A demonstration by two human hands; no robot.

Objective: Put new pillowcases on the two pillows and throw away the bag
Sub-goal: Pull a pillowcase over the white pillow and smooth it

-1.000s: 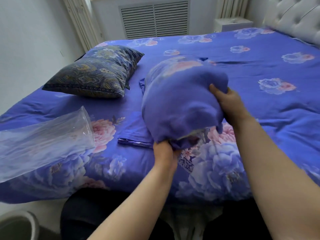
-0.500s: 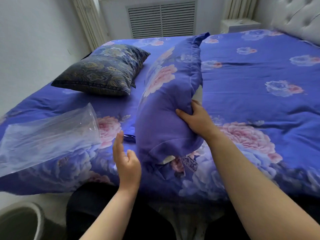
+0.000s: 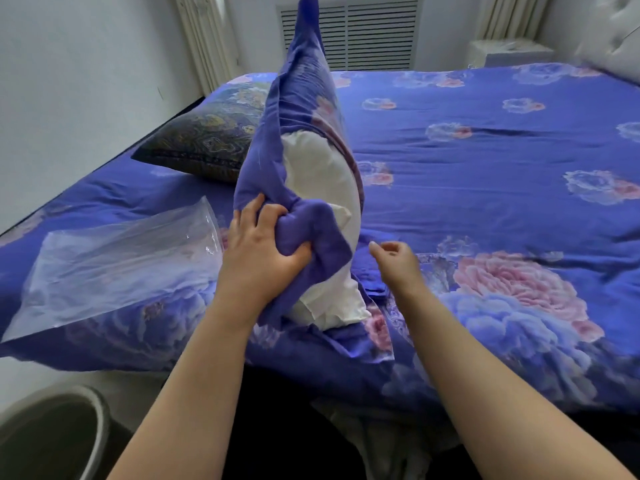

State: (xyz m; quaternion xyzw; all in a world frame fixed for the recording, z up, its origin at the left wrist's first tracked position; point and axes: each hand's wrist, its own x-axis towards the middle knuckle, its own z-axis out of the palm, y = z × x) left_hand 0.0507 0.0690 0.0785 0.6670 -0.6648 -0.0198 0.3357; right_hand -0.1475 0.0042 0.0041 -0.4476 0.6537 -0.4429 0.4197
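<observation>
On the bed [image 3: 485, 209] with its blue flowered cover, I hold a pillow [image 3: 322, 188] standing on end.

My left hand [image 3: 263, 251] is clenched on bunched cloth of the blue pillowcase [image 3: 294, 109], which leaves the white pillow showing down one side. My right hand [image 3: 394, 259] hangs loosely curled beside it, gripping nothing. The clear plastic bag [image 3: 117, 268] lies to my left; the upright pillow partly hides a dark patterned pillow [image 3: 204, 140] behind. A bin [image 3: 52, 438] stands on the floor.
</observation>
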